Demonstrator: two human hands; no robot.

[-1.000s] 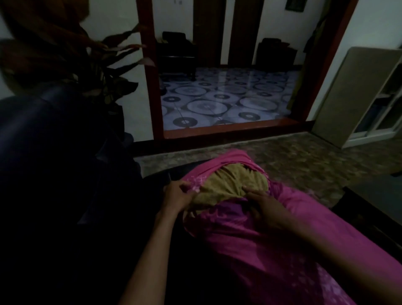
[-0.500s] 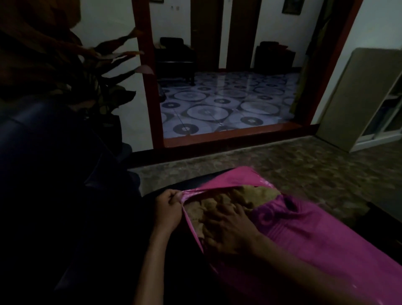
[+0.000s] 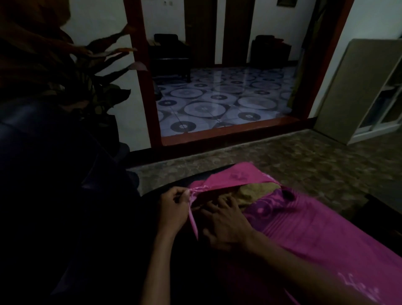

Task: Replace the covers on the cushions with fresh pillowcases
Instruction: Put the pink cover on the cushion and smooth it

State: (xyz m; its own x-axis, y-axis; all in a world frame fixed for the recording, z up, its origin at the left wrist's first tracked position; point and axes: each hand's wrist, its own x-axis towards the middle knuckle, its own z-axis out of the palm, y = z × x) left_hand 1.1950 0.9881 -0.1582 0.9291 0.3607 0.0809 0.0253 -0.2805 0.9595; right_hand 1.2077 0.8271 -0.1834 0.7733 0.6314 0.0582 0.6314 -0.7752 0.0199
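Pillowcase [image 3: 304, 230] flap pulled further over cushion [image 3: 256, 191], left hand [image 3: 174, 209] pinching hem, right hand [image 3: 226, 224] spread inside

You have no readable text, label, brand or number anywhere in this dim view. The pale marks on the pink pillowcase [image 3: 315, 235] toward five o'clock are a decorative print, not letters, and the framed picture [image 3: 286, 2] on the far wall at one o'clock is too dark to read.

A dim home living room. A dark sofa [image 3: 43, 174] sits at nine o'clock. At twelve o'clock a red-framed doorway [image 3: 143, 87] opens onto patterned floor tiles [image 3: 217, 104] and armchairs [image 3: 169, 54].
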